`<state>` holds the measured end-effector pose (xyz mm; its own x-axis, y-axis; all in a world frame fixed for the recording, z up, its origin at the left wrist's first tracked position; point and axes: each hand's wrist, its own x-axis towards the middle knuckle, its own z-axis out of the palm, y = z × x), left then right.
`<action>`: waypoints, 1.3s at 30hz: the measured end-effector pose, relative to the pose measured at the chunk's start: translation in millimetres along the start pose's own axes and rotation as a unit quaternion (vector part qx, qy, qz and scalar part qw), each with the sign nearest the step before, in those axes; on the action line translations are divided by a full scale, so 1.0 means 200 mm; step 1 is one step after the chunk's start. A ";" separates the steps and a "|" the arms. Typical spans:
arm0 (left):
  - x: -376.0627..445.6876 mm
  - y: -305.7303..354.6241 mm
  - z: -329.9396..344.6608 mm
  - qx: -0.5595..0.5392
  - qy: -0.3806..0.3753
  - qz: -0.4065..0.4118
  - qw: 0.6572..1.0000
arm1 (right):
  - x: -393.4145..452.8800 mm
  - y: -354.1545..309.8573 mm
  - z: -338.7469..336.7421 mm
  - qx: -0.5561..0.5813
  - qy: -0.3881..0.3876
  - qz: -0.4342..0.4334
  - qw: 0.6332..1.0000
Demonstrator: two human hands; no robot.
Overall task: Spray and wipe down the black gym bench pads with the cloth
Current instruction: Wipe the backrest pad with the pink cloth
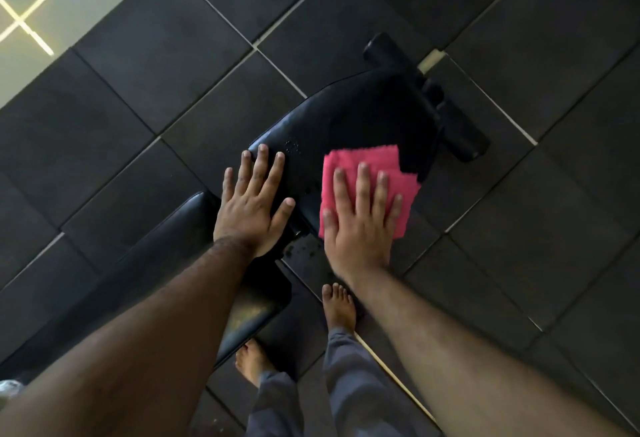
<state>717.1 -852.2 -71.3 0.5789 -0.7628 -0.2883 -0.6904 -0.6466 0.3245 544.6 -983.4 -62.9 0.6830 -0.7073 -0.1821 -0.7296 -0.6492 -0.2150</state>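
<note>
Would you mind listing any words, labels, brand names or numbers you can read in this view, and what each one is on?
No readable text anywhere.
Seat pad: a small embossed mark near the left hand, too faint to read.
Pink cloth under the right hand: no label visible.
Floor tiles: unmarked.

Bare forearms, no sleeves, loose grey trousers [349,384], bare feet [338,307]

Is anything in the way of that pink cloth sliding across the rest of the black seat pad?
Nothing visible. The right hand presses the pink cloth flat on the seat pad; the left hand rests at the pad's opposite edge.
</note>
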 end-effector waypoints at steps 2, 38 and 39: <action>0.01 -0.01 0.00 -0.001 0.001 0.003 1.000 | -0.06 0.03 0.02 0.008 -0.013 -0.008 1.000; 0.01 -0.04 0.02 -0.010 0.003 0.027 1.000 | 0.86 0.08 -0.18 -0.008 -0.044 0.132 0.990; 0.01 -0.03 0.02 -0.010 0.002 0.026 1.000 | 0.72 0.06 -0.15 -0.010 -0.031 0.118 0.992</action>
<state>721.5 -849.4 -77.4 0.5435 -0.7957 -0.2672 -0.7113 -0.6056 0.3567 633.5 -1101.8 -63.4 0.4930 -0.8222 -0.2844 -0.8698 -0.4731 -0.1398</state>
